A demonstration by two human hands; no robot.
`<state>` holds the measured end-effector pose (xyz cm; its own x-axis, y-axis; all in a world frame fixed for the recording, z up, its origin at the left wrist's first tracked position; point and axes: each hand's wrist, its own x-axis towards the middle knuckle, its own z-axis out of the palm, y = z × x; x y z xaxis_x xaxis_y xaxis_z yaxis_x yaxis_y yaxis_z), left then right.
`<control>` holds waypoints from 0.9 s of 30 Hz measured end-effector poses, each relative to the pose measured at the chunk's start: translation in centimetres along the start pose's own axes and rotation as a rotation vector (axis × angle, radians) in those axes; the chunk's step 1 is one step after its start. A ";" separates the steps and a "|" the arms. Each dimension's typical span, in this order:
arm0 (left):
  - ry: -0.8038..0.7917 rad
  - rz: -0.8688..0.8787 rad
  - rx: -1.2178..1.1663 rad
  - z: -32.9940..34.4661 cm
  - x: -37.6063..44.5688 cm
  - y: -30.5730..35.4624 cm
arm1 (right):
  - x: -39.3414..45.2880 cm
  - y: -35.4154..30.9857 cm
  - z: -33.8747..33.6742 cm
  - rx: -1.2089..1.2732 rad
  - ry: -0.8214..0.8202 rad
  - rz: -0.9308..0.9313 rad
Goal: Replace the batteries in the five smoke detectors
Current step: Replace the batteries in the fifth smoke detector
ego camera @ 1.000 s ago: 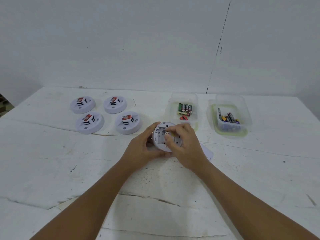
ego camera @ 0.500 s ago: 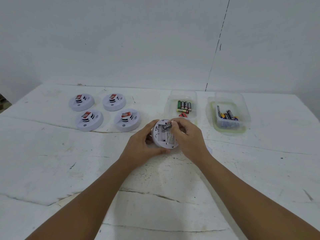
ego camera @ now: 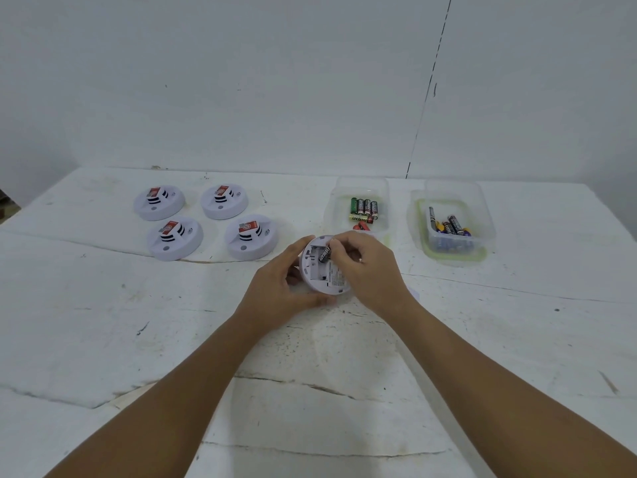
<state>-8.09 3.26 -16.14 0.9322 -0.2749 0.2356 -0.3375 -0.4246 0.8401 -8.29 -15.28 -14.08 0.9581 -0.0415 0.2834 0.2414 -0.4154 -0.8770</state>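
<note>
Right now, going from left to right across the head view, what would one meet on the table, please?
Four closed smoke detectors → left hand → open smoke detector with a battery → right hand → right battery tub.

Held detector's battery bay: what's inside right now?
One black battery, pinched by the right hand, sits tilted at the bay's top; the rest looks empty. The left hand grips the detector. Fingers hide its right side.

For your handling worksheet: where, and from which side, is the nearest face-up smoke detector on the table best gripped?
Grip the smoke detector by its round outer rim, coming from above and the near side. Its raised centre with the red label offers poor purchase, while the rim is free, apart from its neighbours.
</note>
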 end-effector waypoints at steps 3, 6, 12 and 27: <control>0.007 -0.001 -0.010 0.1 -0.1 -0.1 | 0.1 0.3 0.2 -0.066 -0.013 -0.051; 0.012 0.001 0.005 0.1 -0.1 -0.1 | 0.6 0.2 0.0 -0.151 -0.063 -0.100; 0.007 -0.005 0.008 0.2 0.0 -0.2 | 0.5 1.0 0.2 -0.194 -0.040 -0.149; 0.013 0.014 0.043 0.2 0.0 -0.5 | -0.5 1.0 0.2 -0.090 -0.013 -0.090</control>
<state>-7.95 3.32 -16.64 0.9287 -0.2701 0.2539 -0.3559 -0.4576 0.8148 -8.49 -15.55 -15.20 0.9354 0.0111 0.3535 0.3121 -0.4966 -0.8100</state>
